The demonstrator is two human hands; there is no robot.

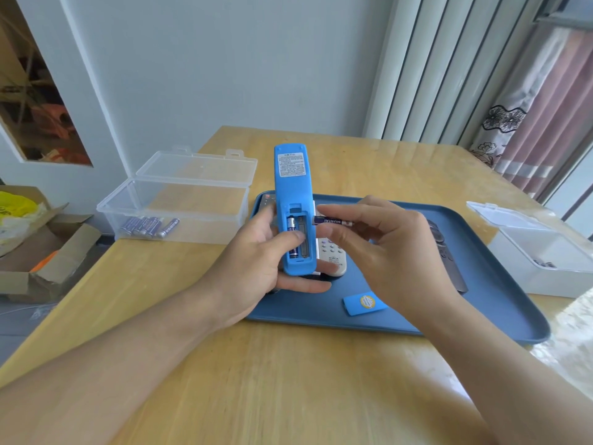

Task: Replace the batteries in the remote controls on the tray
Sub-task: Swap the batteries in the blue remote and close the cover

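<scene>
My left hand (261, 261) grips a blue remote (293, 187) back side up above the dark blue tray (500, 303). Its battery bay is open, with one battery (292, 224) in the left slot under my thumb and the right slot bare. My right hand (378, 248) pinches a purple battery (330, 221) sideways just right of the bay. The blue battery cover (364, 304) lies on the tray near my right wrist. A white remote (332, 255) lies on the tray behind the blue one, and a dark remote (444, 252) lies to the right, partly hidden by my right hand.
A clear open box (179, 200) with several purple batteries (149, 227) stands left of the tray. A white open box (545, 255) stands at the table's right edge. Cardboard boxes (41, 252) sit on the floor to the left. A wall and a curtain are behind the table.
</scene>
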